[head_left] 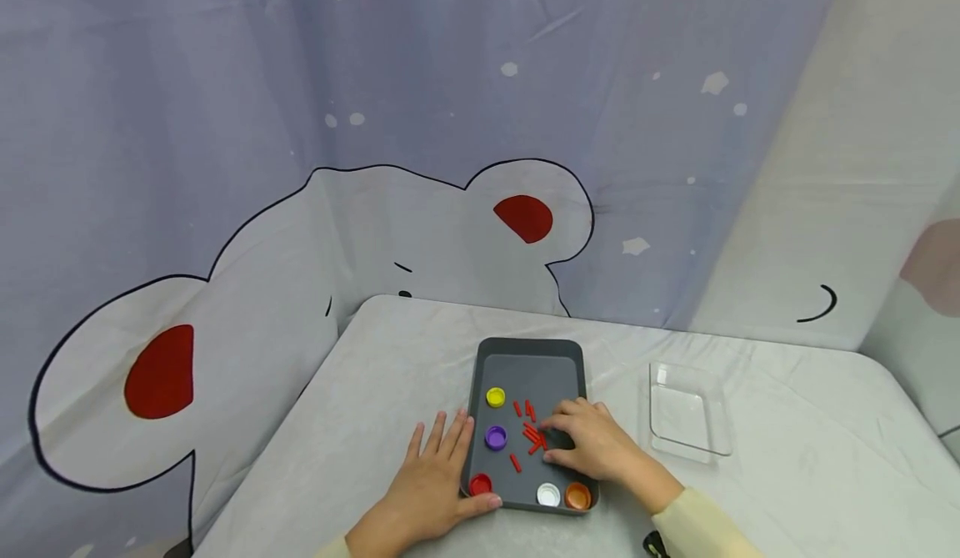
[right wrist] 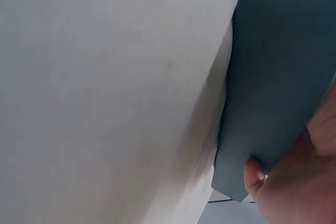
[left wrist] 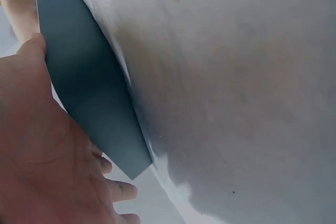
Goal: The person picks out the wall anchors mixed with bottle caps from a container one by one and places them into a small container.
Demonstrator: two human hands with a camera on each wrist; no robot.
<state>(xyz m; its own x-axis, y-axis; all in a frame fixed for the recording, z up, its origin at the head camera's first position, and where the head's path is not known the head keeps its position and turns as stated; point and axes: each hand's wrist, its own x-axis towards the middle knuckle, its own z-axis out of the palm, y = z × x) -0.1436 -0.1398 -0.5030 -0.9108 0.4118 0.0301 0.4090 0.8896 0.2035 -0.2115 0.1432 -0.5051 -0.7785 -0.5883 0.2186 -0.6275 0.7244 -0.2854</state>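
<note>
A dark grey rectangular tray (head_left: pixel 551 368) lies on the table with several short red sticks (head_left: pixel 531 434) scattered on its floor. My left hand (head_left: pixel 429 487) lies along the tray's left side, fingers spread and straight, thumb at the near left corner. In the left wrist view its palm is beside the tray's outer wall (left wrist: pixel 86 61). My right hand (head_left: pixel 592 439) reaches over the tray's right edge, fingers bent loosely. Its thumb and forefinger stand apart, close beside the red sticks. In the right wrist view, a fingertip (right wrist: pixel 254 174) overlaps the tray wall (right wrist: pixel 283 66).
Inside the tray stand small round cups: yellow (head_left: pixel 496 397), purple (head_left: pixel 496 437), red (head_left: pixel 480 484), white (head_left: pixel 548 495) and orange (head_left: pixel 578 495). A clear plastic box (head_left: pixel 690 412) is right of the tray on the white tablecloth (head_left: pixel 420 349). A patterned curtain (head_left: pixel 420 82) hangs behind.
</note>
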